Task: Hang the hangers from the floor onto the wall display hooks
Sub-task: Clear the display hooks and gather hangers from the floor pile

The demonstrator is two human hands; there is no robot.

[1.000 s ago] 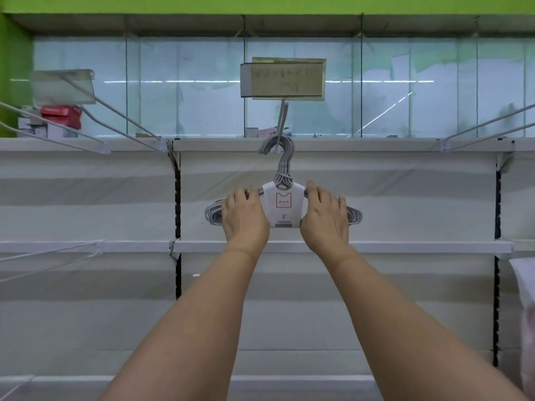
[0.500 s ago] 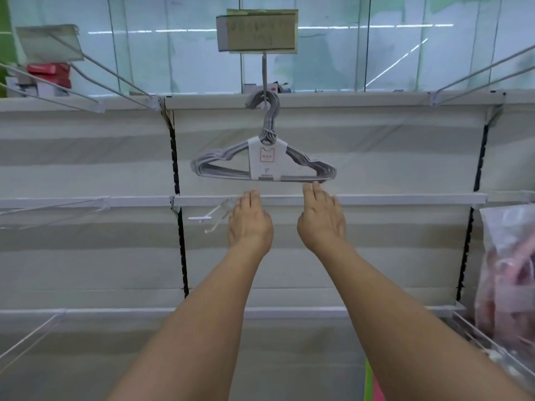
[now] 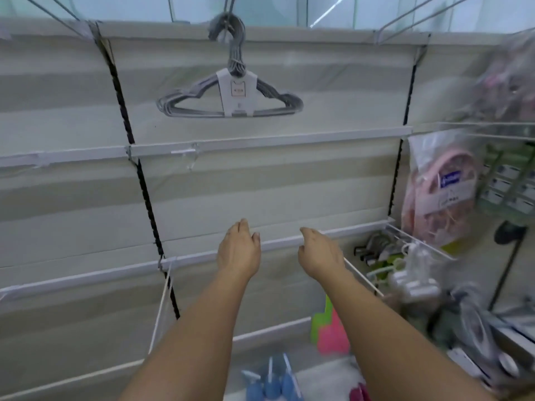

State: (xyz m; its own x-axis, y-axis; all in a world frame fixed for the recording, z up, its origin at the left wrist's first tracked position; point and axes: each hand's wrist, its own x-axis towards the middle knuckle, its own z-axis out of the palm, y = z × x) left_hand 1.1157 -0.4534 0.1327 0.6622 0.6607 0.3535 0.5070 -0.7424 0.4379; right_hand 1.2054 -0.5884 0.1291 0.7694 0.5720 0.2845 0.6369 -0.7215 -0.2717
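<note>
A bundle of grey hangers with a white paper sleeve hangs by its hooks from a wall display hook at the top centre. Far below it, my left hand and my right hand hover in front of the wall panel, both empty with loosely curled fingers, neither touching the bundle. At the bottom edge lie blue hangers, and pink and green plastic pieces stand near the wall's foot.
Bare white hooks jut from the wall at the left and top right. A bag of pink hangers hangs at the right over a wire rack of packaged goods. Horizontal white rails cross the panel.
Both hands let go of the grey hanger bundle, which stays on its hook, and dropped well below it. The view tilted downward, bringing floor items into sight.
</note>
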